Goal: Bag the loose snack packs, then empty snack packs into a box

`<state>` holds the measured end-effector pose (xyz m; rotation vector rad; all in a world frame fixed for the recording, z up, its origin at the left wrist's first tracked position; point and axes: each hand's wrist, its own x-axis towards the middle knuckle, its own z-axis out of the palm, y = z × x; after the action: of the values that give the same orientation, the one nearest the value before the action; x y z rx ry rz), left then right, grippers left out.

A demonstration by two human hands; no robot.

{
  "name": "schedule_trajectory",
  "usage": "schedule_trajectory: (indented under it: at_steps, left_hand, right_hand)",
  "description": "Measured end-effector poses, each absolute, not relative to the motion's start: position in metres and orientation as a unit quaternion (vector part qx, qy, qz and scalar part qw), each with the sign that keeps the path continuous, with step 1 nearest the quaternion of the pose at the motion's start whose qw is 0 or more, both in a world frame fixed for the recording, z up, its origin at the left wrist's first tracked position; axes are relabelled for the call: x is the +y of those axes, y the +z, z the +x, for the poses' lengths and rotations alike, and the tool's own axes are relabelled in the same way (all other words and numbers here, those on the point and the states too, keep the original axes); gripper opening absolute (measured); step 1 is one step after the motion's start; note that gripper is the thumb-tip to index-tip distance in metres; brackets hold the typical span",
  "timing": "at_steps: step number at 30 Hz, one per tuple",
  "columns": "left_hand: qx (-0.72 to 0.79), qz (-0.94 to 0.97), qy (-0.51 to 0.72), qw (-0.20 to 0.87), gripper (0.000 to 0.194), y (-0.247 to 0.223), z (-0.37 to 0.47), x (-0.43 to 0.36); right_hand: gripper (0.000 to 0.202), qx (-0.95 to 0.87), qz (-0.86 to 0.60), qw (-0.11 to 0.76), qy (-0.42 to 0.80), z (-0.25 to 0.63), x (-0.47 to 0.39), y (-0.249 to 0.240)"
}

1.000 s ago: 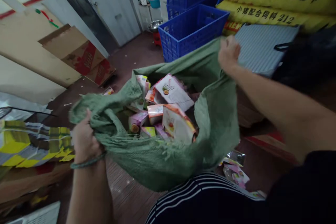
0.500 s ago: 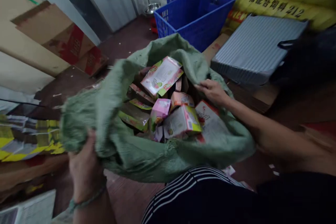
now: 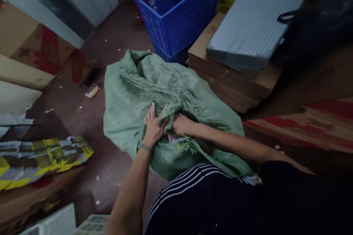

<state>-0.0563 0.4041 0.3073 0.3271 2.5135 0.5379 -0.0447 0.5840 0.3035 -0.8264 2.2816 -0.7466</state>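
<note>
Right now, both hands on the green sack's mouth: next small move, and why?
Probably twist the bunched cloth tighter. The left hand presses flat on the gathered frayed mouth of the green woven sack, while the right hand pinches the folds beside it. A gap below the hands exposes a bit of pink and white packaging, so the mouth is not fully closed.

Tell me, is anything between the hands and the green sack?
Nothing visible. The left hand lies flat on the green sack, and the right hand bunches its frayed mouth, both touching the cloth directly.
</note>
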Motion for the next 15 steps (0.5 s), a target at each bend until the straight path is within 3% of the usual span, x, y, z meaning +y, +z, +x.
schedule_trajectory:
  at_steps: [2,4,7,9,12,15]
  left_hand:
    - [0.943,0.103,0.15,0.278,0.061,0.276,-0.071,0.426]
    - [0.954,0.098,0.109,0.26,0.067,0.257,-0.083,0.438]
    - [0.964,0.095,0.086,0.232,0.069,0.244,-0.099,0.442]
    - [0.968,0.09,0.076,0.223,0.067,0.241,-0.109,0.442]
    - [0.966,0.131,0.052,0.218,0.059,0.237,-0.127,0.445]
    - [0.941,0.211,0.035,0.262,0.06,0.228,-0.145,0.45]
  right_hand:
    - [0.013,0.845,-0.328,0.294,-0.304,-0.049,0.622,0.317]
    - [0.021,0.855,-0.309,0.239,-0.342,-0.041,0.685,0.336]
    - [0.049,0.943,-0.114,0.117,-0.291,-0.01,0.779,0.347]
    - [0.069,0.954,-0.034,0.139,-0.262,0.014,0.804,0.332]
    - [0.076,0.911,-0.079,0.259,-0.311,0.035,0.762,0.287]
    - [0.074,0.894,-0.162,0.243,-0.339,0.016,0.68,0.24]
